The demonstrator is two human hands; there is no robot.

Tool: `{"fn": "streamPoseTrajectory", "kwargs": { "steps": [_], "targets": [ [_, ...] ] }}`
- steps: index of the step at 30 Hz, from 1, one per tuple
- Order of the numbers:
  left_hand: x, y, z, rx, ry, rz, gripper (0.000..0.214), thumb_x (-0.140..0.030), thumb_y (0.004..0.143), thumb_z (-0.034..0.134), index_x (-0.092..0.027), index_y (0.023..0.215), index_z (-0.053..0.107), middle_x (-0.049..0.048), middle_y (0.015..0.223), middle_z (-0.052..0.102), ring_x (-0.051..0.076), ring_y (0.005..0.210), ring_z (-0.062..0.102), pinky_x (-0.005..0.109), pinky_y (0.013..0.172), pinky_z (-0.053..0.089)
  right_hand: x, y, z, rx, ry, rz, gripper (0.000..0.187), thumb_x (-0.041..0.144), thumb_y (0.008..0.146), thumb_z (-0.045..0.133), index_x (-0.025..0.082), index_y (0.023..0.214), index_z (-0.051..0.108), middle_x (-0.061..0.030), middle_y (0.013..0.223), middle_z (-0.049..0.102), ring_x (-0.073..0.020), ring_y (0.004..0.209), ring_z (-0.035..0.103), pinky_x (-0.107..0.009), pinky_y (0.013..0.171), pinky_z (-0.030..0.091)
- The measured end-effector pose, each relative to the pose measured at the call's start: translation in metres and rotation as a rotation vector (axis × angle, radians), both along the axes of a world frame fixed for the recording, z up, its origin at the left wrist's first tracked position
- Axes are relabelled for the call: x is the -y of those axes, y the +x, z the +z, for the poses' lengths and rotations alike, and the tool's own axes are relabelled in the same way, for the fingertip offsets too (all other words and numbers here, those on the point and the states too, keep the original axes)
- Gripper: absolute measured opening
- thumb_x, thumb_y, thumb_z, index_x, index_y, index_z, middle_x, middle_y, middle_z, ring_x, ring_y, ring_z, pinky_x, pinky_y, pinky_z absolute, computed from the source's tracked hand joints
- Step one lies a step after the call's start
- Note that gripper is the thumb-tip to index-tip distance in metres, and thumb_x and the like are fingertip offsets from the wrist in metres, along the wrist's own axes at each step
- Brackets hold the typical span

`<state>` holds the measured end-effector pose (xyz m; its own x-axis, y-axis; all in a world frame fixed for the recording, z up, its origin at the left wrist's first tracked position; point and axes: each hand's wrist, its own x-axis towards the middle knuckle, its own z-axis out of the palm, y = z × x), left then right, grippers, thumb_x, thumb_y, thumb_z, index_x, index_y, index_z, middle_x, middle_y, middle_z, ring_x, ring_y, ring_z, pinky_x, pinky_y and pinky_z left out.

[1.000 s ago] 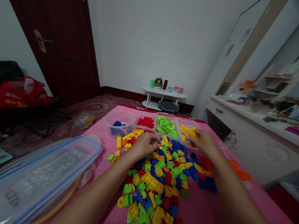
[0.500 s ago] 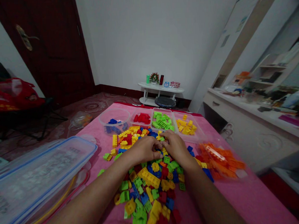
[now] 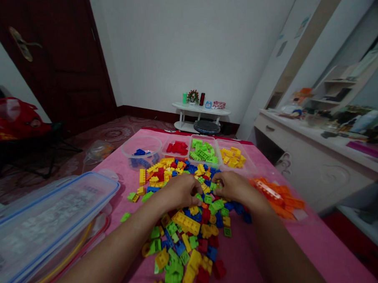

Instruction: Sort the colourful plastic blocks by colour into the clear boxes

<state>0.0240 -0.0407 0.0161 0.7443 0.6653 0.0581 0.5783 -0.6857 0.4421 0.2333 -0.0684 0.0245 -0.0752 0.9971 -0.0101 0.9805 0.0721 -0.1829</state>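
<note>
A loose heap of toy building bricks [image 3: 186, 223] in yellow, green, blue and red spreads over the pink tablecloth. My left hand [image 3: 181, 191] is over the middle of the heap, fingers curled, with a green brick [image 3: 198, 197] at its fingertips. Just to the right, my right hand [image 3: 233, 184] is bent inward with thumb and fingers drawn together around a small green brick [image 3: 214, 186]. The hands are a short gap apart. Beyond them stand clear containers holding blue bricks [image 3: 142, 161], red bricks [image 3: 177, 148], green bricks [image 3: 204, 151] and yellow bricks [image 3: 233, 157].
Stacked clear lids [image 3: 54, 222] with coloured rims lie at the left of the pink tablecloth [image 3: 293, 245]. Orange bricks [image 3: 277, 198] sit in a clear container on the right. A white dresser [image 3: 321, 160] flanks the table; a low white stand [image 3: 200, 109] is behind it.
My right hand has moved right, away from my left hand, uncovering bricks between them. My left hand stays near the same spot. The view has shifted slightly.
</note>
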Motion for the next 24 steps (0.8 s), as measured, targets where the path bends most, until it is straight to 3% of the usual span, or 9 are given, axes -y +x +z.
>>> {"fn": "streamPoseTrajectory", "kwargs": {
  "steps": [4,10,17,19,22,24],
  "targets": [
    [0.000,0.000,0.000,0.008,-0.027,0.024,0.023,-0.032,0.069,0.067,-0.024,0.090,0.074,0.0013,0.074,0.069,0.015,0.062,0.056,0.023,0.051,0.030,0.000,-0.009,-0.005,0.035,0.056,0.019,0.012,0.023,0.066,0.061,0.023,0.076,0.068,-0.0012,0.070,0.064,-0.0158,0.063,0.055,-0.025,0.051,0.024],
    [-0.009,-0.004,0.006,0.191,-0.101,0.138,0.027,-0.027,0.073,0.058,-0.019,0.094,0.072,0.0009,0.069,0.067,0.014,0.061,0.056,0.021,0.052,0.034,-0.001,-0.003,0.011,-0.162,0.048,0.062,0.011,0.029,0.069,0.061,0.021,0.073,0.066,0.0020,0.060,0.056,-0.0123,0.056,0.050,-0.022,0.049,0.028],
    [-0.019,-0.017,0.006,0.149,-0.160,0.098,0.029,-0.027,0.068,0.062,-0.017,0.094,0.071,0.0003,0.075,0.068,0.012,0.063,0.056,0.020,0.054,0.036,0.005,0.002,0.020,-0.347,-0.157,0.155,0.015,0.026,0.065,0.066,0.017,0.077,0.069,0.0024,0.057,0.058,-0.0122,0.053,0.051,-0.022,0.048,0.034],
    [-0.020,-0.018,0.004,0.129,-0.151,0.085,0.027,-0.028,0.068,0.063,-0.018,0.092,0.071,-0.0003,0.075,0.067,0.012,0.062,0.055,0.020,0.053,0.034,0.000,0.000,0.020,-0.432,-0.025,0.082,0.019,0.029,0.067,0.065,0.016,0.081,0.069,-0.0008,0.063,0.062,-0.0143,0.057,0.055,-0.023,0.052,0.039],
    [-0.020,-0.016,0.001,0.126,-0.133,0.081,0.025,-0.028,0.068,0.062,-0.019,0.090,0.071,-0.0011,0.072,0.067,0.011,0.061,0.054,0.020,0.054,0.034,-0.010,-0.008,0.017,-0.565,0.451,-0.105,0.030,0.032,0.073,0.062,0.015,0.098,0.069,-0.0084,0.090,0.069,-0.0184,0.074,0.062,-0.030,0.067,0.048],
    [-0.019,-0.015,0.000,0.114,-0.131,0.060,0.024,-0.028,0.068,0.062,-0.018,0.088,0.071,-0.0014,0.070,0.066,0.011,0.060,0.053,0.020,0.053,0.034,-0.015,-0.012,0.012,-0.595,0.643,-0.133,0.037,0.030,0.075,0.061,0.015,0.108,0.065,-0.0113,0.105,0.066,-0.0192,0.080,0.063,-0.033,0.074,0.049]
  ]
}}
